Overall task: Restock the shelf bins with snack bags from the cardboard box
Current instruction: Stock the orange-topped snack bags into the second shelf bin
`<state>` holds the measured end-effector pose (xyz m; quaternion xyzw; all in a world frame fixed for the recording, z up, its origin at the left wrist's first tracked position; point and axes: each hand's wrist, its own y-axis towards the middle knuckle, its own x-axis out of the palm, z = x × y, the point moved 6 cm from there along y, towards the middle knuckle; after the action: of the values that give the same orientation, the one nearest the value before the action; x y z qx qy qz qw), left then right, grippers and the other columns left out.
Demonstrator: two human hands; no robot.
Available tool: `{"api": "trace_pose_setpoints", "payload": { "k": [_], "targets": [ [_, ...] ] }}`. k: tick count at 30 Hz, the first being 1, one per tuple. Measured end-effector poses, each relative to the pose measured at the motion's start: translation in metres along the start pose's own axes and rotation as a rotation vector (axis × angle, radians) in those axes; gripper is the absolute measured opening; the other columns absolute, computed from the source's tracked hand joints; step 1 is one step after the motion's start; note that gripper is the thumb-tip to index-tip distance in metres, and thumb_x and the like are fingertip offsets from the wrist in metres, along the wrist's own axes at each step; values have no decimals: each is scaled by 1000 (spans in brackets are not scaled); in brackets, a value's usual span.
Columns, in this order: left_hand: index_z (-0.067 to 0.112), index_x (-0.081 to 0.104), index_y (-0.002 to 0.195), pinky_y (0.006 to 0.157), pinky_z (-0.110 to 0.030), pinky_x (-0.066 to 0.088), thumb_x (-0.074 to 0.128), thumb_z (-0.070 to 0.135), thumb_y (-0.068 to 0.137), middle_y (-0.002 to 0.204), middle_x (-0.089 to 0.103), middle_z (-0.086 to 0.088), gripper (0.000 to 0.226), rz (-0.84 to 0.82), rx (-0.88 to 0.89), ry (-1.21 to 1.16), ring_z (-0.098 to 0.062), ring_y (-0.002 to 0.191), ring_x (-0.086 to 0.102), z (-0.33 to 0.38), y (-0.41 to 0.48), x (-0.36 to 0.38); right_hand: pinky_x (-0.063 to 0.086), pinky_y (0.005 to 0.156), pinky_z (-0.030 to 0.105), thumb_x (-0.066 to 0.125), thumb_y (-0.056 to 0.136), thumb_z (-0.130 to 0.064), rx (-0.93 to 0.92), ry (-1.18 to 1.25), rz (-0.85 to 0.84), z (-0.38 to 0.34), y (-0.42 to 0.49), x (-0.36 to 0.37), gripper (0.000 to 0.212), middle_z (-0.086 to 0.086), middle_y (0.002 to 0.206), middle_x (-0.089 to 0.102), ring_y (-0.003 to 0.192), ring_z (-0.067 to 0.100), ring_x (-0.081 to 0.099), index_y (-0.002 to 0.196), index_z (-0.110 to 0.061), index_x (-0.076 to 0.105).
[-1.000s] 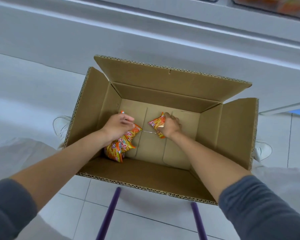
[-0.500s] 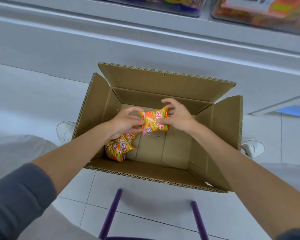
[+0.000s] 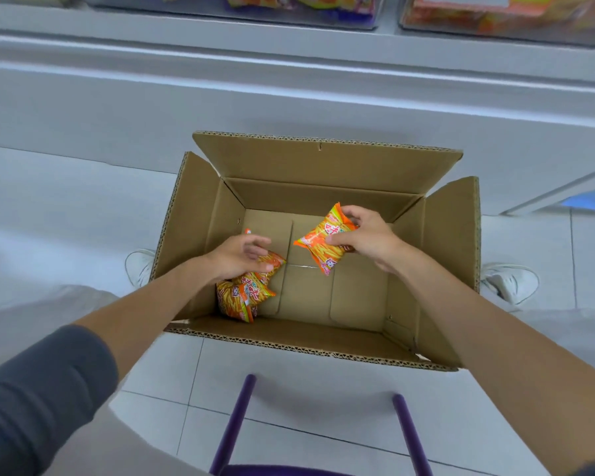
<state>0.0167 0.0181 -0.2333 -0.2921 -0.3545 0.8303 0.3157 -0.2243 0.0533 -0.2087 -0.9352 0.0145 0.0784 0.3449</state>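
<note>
Snack bag [image 3: 323,245] now held by right hand [image 3: 364,240] alone, clear of box floor. Left hand [image 3: 237,257] let go, fingers loose over remaining bags [image 3: 243,297] in cardboard box [image 3: 450,228]. Second grab likely next.

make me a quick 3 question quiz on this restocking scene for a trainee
1. True or false: the right hand holds a bag.
2. Where do the other bags lie? A: in the box, by its left wall. B: in the box, by its right wall. C: on the floor.
3. Which hand reaches over them?

Key: 1 true. 2 A. 3 left hand.
</note>
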Motion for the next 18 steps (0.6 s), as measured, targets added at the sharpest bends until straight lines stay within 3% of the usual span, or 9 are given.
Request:
{"api": "trace_pose_setpoints", "payload": {
  "k": [3, 6, 9, 11, 15, 18],
  "targets": [
    [19, 52, 137, 104, -30, 39, 81, 11, 76, 139, 53, -5, 68, 4, -34, 111, -20, 132, 45, -17, 17, 2, 49, 77, 25, 78, 77, -5, 2, -68, -20, 2, 1, 1, 65, 3, 120, 53, 103, 16, 54, 134, -13, 50],
    [18, 51, 138, 111, -35, 37, 80, 7, 75, 144, 48, -6, 70, -18, -87, 192, -21, 136, 41, -26, 33, 5, 48, 66, 17, 78, 77, -5, 28, -64, -45, 6, 1, 4, 64, 3, 118, 52, 100, 14, 54, 134, -13, 50],
    [12, 55, 133, 102, -30, 41, 77, -3, 76, 140, 51, -8, 64, -25, -110, 265, -23, 134, 44, -29, 45, 10, 47, 66, 18, 79, 76, -6, 50, -76, -73, 10, 2, 6, 67, 4, 122, 52, 103, 16, 54, 136, -14, 50],
    [7, 58, 129, 95, -28, 44, 73, -10, 76, 135, 54, -10, 58, -12, -121, 304, -25, 129, 48, -30, 50, 11, 46, 75, 23, 81, 75, -6, 46, -97, -63, 12, 4, 4, 69, 4, 122, 49, 105, 16, 52, 136, -15, 50],
    [10, 65, 120, 91, -27, 47, 78, -3, 75, 114, 64, -5, 49, -36, -91, 552, -21, 114, 58, -33, 55, 10, 45, 83, 27, 84, 72, -10, 43, -161, -43, 19, 6, 4, 67, 2, 124, 50, 109, 15, 51, 130, -21, 54],
    [6, 71, 101, 72, -21, 49, 70, -8, 81, 92, 66, -7, 24, -13, -50, 564, -17, 90, 64, -29, 52, 9, 48, 89, 29, 85, 71, -12, 63, -179, -21, 22, 6, 4, 68, 0, 121, 52, 110, 16, 53, 131, -18, 52]
  ]
}}
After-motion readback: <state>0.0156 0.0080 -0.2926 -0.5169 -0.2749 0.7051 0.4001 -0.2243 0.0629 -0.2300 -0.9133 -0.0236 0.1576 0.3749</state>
